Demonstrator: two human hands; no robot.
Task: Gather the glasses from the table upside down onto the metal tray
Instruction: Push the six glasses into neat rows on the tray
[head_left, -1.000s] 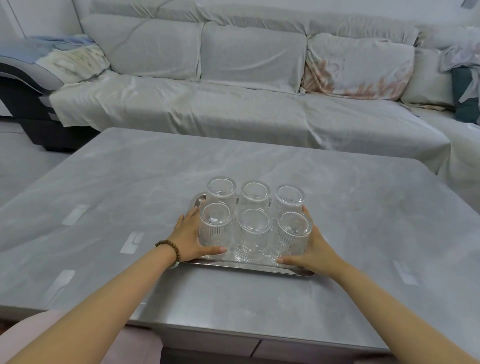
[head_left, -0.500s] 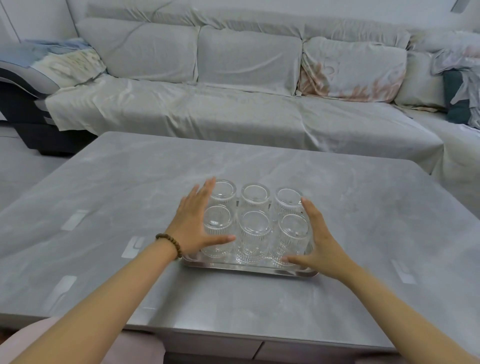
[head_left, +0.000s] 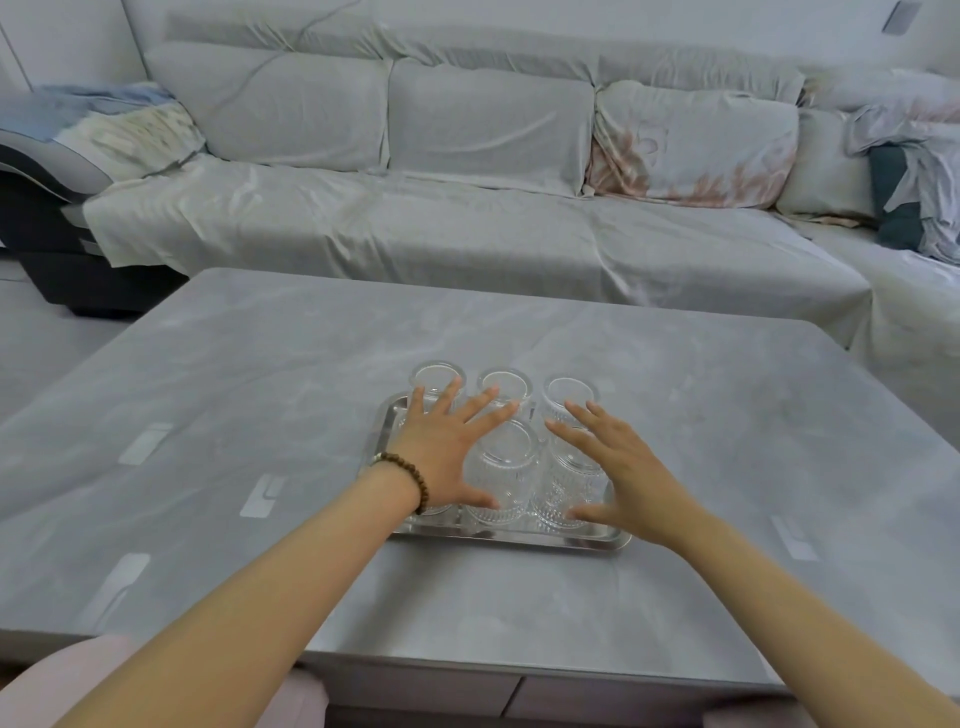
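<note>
One sofa (head_left: 467, 234), largest item, well beyond the tray's far edge, draped in pale covers; no part in the task.

Table (head_left: 260, 389), grey and marbled, directly under the tray; no loose glass visible on it to either side of the tray, nor in front of or beyond it.

Tray (head_left: 519, 540), metal, shallow-rimmed, flat on the table, long side facing the camera.

Glasses (head_left: 501, 467), clear and ribbed, inside the tray rim, mouths down and bases up, in two rows of three: far row fully visible, near row showing its middle and right members, near-left one mostly hidden beneath a palm with only its lower edge showing. Close-packed; touching or merely side by side, cannot tell.

Left hand (head_left: 447, 457), palm down over the left half of the tray, fingers fanned wide toward the far row, thumb beside the near-middle glass; closed on nothing. Contact with the bases or a hover just above them not resolvable.

Right hand (head_left: 628, 478), palm down over the right half of the tray, fingers likewise spread, thumb low near the tray's front-right; also empty.

Bracelet (head_left: 410, 475), brown beads, on the left wrist at the tray's front-left corner.

Step in hand, as judged: gathering apparently complete, final check or steadying of the set. Next move, as judged: light touch only, then clean withdrawal upward and back from the tray without nudging the inverted glasses; alternatively, grasp at the tray's two short ends if carrying is wanted.
</note>
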